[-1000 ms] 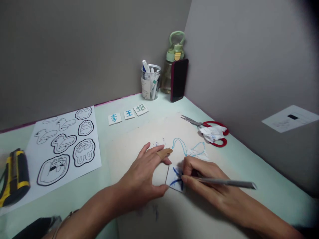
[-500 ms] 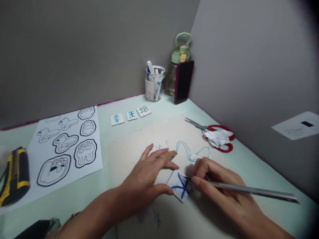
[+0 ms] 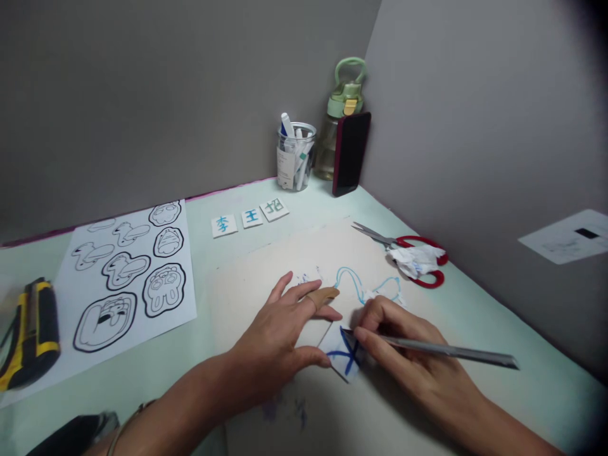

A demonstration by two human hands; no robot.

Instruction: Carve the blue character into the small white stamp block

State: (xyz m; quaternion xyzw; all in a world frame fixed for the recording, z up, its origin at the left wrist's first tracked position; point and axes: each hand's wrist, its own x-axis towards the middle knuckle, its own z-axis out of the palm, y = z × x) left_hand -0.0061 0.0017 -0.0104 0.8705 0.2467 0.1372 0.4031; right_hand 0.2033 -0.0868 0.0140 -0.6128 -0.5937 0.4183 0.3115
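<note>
My left hand [image 3: 280, 329] steadies a small white square block [image 3: 337, 362], thumb at its lower left edge and fingertips at its upper corner. A tan covering [image 3: 322, 299] wraps one of its fingers. Bold blue strokes cross the block's face. My right hand [image 3: 413, 348] is closed in a pen grip on a slim silver craft knife [image 3: 456, 351]. The dark tip meets the upper part of the blue marks; its exact contact is too small to tell. Under both hands lies a beige board [image 3: 251, 278] with blue scribbles.
Three white tiles with characters [image 3: 251, 218] lie behind the board. Red-handled scissors [image 3: 380, 237] with crumpled paper [image 3: 418, 259] sit right. A jar of markers [image 3: 286, 168], a bottle [image 3: 325, 149] and a phone [image 3: 351, 155] stand behind. A printed sheet [image 3: 190, 297] and yellow-black cutter [image 3: 31, 332] lie left.
My right hand has shifted slightly left and up with the craft knife, whose rear end has swung left and up. My left hand stays on the block.
</note>
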